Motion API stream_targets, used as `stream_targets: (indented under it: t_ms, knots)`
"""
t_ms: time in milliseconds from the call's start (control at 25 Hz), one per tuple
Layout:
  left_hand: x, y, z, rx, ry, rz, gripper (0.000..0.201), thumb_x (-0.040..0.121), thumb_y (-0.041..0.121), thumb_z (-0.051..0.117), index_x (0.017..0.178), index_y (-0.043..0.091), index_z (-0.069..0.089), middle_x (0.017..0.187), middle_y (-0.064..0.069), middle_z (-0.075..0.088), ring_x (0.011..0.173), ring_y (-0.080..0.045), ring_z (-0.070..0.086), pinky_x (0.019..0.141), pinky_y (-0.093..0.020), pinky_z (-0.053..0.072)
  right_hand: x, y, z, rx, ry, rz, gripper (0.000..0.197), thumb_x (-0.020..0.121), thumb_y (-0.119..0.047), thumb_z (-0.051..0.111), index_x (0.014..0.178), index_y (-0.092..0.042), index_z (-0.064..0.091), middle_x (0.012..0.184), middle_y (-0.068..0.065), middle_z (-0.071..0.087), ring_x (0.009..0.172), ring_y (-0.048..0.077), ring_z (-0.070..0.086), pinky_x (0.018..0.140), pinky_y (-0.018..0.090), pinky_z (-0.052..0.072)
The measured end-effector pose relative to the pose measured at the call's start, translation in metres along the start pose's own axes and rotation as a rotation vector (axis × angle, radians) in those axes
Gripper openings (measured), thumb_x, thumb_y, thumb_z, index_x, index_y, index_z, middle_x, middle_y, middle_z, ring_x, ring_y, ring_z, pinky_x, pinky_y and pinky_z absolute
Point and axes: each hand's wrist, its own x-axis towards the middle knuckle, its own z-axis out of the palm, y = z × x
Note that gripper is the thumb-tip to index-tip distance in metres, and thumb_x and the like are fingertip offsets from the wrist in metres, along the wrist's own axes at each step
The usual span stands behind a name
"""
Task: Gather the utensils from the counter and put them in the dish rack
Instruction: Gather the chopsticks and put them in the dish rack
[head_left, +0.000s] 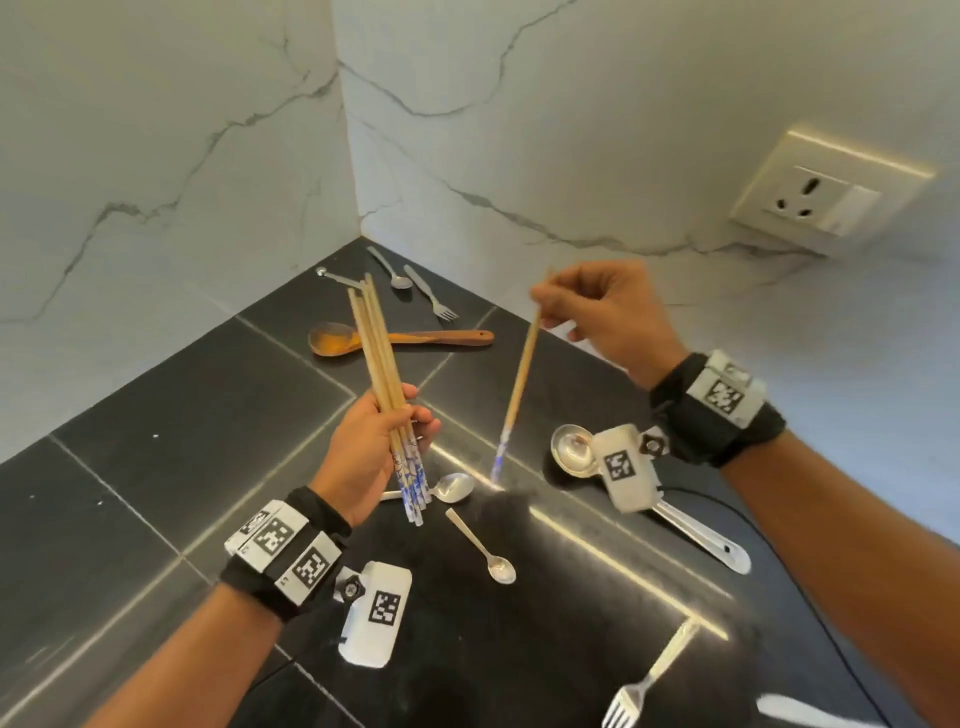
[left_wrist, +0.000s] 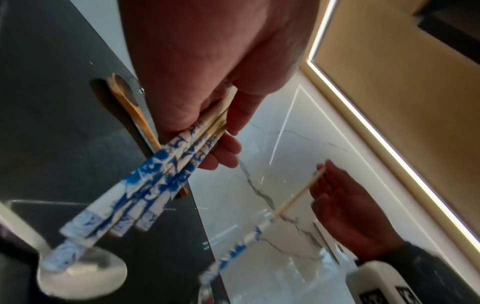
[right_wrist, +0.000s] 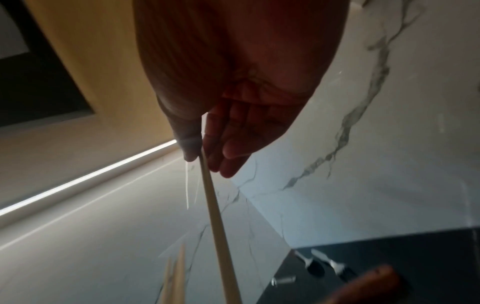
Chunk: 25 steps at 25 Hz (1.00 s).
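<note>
While the left hand (head_left: 371, 447) grips a bundle of chopsticks (head_left: 383, 374) above the dark worktop (head_left: 156, 467), the head view shows the right hand (head_left: 602, 317) pinching a single chopstick (head_left: 522, 374) by its plain thin end. That stick hangs steeply, long axis near upright, patterned blue end down, just to the right of the bundle and apart from it. The bundle's long axis runs up and away, plain tips toward the wall corner, blue ends below the fist. Spoons, forks, a wooden spoon (head_left: 400, 338) and a ladle (head_left: 571, 449) lie on the worktop; no dish rack is in view

Left wrist view: fingers (left_wrist: 226, 148) curl round the bundle (left_wrist: 155, 185), blue ends toward the camera; the single stick (left_wrist: 293, 201) slants beside it, held by the right hand (left_wrist: 348, 205)

Right wrist view: thumb and fingers (right_wrist: 228, 148) pinch the stick (right_wrist: 218, 226), which points down toward the bundle's tips (right_wrist: 176, 275). Judgement: joining it to the bundle is the step in hand; both sets already lie blue end down
</note>
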Motion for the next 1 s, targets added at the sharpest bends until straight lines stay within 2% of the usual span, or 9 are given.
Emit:
stream_targets:
  t_ms: [160, 280, 400, 440, 560, 680, 800, 920, 1000]
  knots:
    - [-0.024, -0.038, 0.038, 0.049, -0.130, -0.056, 0.022, 0.101, 0.004, 0.039, 0.104, 0.009, 0.060, 0.081, -0.012, 0.067, 0.082, -0.026, 0.066, 0.086, -0.044, 0.051, -0.035, 0.008, 0.044, -0.069, -0.112, 0.017, 0.015, 0.086, -0.022, 0.076, 0.089, -0.007, 0.078, 0.061, -0.007, 0.070, 0.052, 0.001, 0.062, 0.053, 0.015, 0.049]
    - [-0.034, -0.056, 0.058, 0.056, -0.128, -0.082, 0.024, 0.102, 0.008, 0.039, 0.104, 0.012, 0.062, 0.083, -0.012, 0.068, 0.092, -0.029, 0.065, 0.091, -0.048, 0.049, -0.039, 0.020, 0.062, -0.104, -0.025, 0.059, 0.015, 0.082, -0.027, 0.079, 0.082, -0.012, 0.080, 0.062, -0.002, 0.072, 0.053, 0.005, 0.064, 0.059, 0.026, 0.057]
    - [-0.042, -0.066, 0.067, -0.062, -0.148, -0.106, 0.022, 0.104, 0.015, 0.038, 0.110, 0.011, 0.058, 0.078, -0.012, 0.068, 0.085, -0.028, 0.066, 0.086, -0.044, 0.050, -0.043, 0.033, 0.066, -0.169, 0.060, 0.122, 0.015, 0.079, -0.032, 0.079, 0.075, -0.018, 0.078, 0.062, 0.000, 0.073, 0.055, 0.015, 0.069, 0.068, 0.043, 0.062]
    - [-0.061, -0.085, 0.075, -0.042, -0.215, -0.199, 0.022, 0.105, 0.018, 0.037, 0.111, 0.011, 0.057, 0.077, -0.012, 0.067, 0.082, -0.027, 0.066, 0.082, -0.041, 0.051, -0.075, 0.049, 0.054, -0.177, 0.173, 0.208, 0.016, 0.079, -0.032, 0.079, 0.074, -0.018, 0.077, 0.062, 0.001, 0.073, 0.055, 0.017, 0.069, 0.068, 0.045, 0.062]
    - [-0.064, -0.090, 0.077, -0.086, -0.229, -0.211, 0.028, 0.105, 0.027, 0.038, 0.115, 0.009, 0.055, 0.076, -0.011, 0.064, 0.078, -0.024, 0.065, 0.086, -0.044, 0.052, -0.083, 0.059, 0.046, -0.149, 0.178, 0.218, 0.016, 0.080, -0.030, 0.080, 0.075, -0.016, 0.075, 0.062, 0.002, 0.073, 0.053, 0.014, 0.069, 0.068, 0.043, 0.063]
    - [-0.070, -0.099, 0.081, 0.006, -0.340, -0.218, 0.017, 0.104, 0.018, 0.040, 0.112, 0.012, 0.055, 0.075, -0.006, 0.061, 0.079, -0.023, 0.062, 0.097, -0.050, 0.049, -0.105, 0.057, 0.042, -0.156, 0.163, 0.191, 0.018, 0.083, -0.034, 0.077, 0.090, -0.017, 0.077, 0.075, -0.002, 0.075, 0.064, 0.012, 0.072, 0.070, 0.040, 0.063]
    - [-0.087, -0.106, 0.096, 0.025, -0.390, -0.202, 0.016, 0.104, 0.012, 0.039, 0.106, 0.013, 0.055, 0.080, -0.008, 0.062, 0.084, -0.025, 0.065, 0.098, -0.047, 0.051, -0.144, 0.057, 0.026, -0.265, 0.185, 0.180, 0.039, 0.091, -0.043, 0.066, 0.125, -0.024, 0.065, 0.098, -0.009, 0.070, 0.075, 0.004, 0.066, 0.075, 0.028, 0.058]
    - [-0.096, -0.108, 0.117, -0.030, -0.391, -0.140, 0.024, 0.103, 0.012, 0.039, 0.123, 0.005, 0.051, 0.110, -0.022, 0.068, 0.105, -0.033, 0.065, 0.099, -0.046, 0.050, -0.207, 0.054, 0.003, -0.171, 0.152, 0.255, 0.053, 0.091, -0.031, 0.067, 0.140, -0.031, 0.048, 0.117, -0.013, 0.057, 0.093, 0.002, 0.066, 0.081, 0.024, 0.058]
    - [-0.107, -0.113, 0.138, -0.027, -0.371, -0.101, 0.025, 0.102, 0.015, 0.042, 0.126, 0.015, 0.051, 0.125, -0.022, 0.063, 0.111, -0.027, 0.063, 0.094, -0.041, 0.051, -0.260, 0.056, -0.014, -0.169, 0.043, 0.263, 0.067, 0.087, -0.020, 0.071, 0.145, -0.035, 0.041, 0.133, -0.012, 0.050, 0.116, 0.004, 0.058, 0.095, 0.028, 0.054]
